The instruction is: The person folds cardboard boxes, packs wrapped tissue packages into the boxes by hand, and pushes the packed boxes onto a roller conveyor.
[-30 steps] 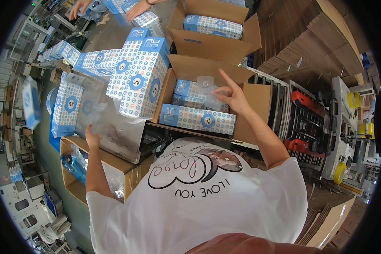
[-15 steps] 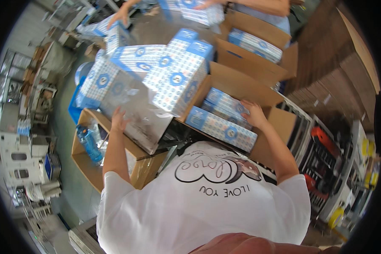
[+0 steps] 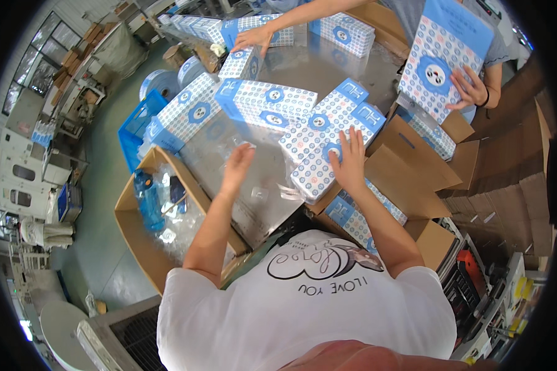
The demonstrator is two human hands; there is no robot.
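Note:
My right hand [image 3: 351, 162] lies with spread fingers on top of a stack of white packs with blue ends [image 3: 315, 176], at the table's near right. Over the bare metal table [image 3: 207, 176] my left hand [image 3: 236, 166] is closed in a pinch, with a small whitish plastic scrap [image 3: 249, 146] at its fingertips. Another clear scrap [image 3: 260, 193] lies nearby on the metal. Just right of the stack stands an open carton [image 3: 408, 164] with similar packs [image 3: 353, 216] inside, partly hidden by my right forearm.
Across the table, a co-worker's hand [image 3: 257, 40] reaches to a pack [image 3: 241, 63]; the other [image 3: 470, 89] holds up a large pack [image 3: 442, 62]. At left are a blue crate [image 3: 130, 139] and a carton [image 3: 127, 204] of plastic film and a blue bottle [image 3: 147, 201].
My right hand has left the packs inside the carton and come onto the stack. My left hand has closed from spread fingers. The co-worker now holds a large pack upright. The view has shifted.

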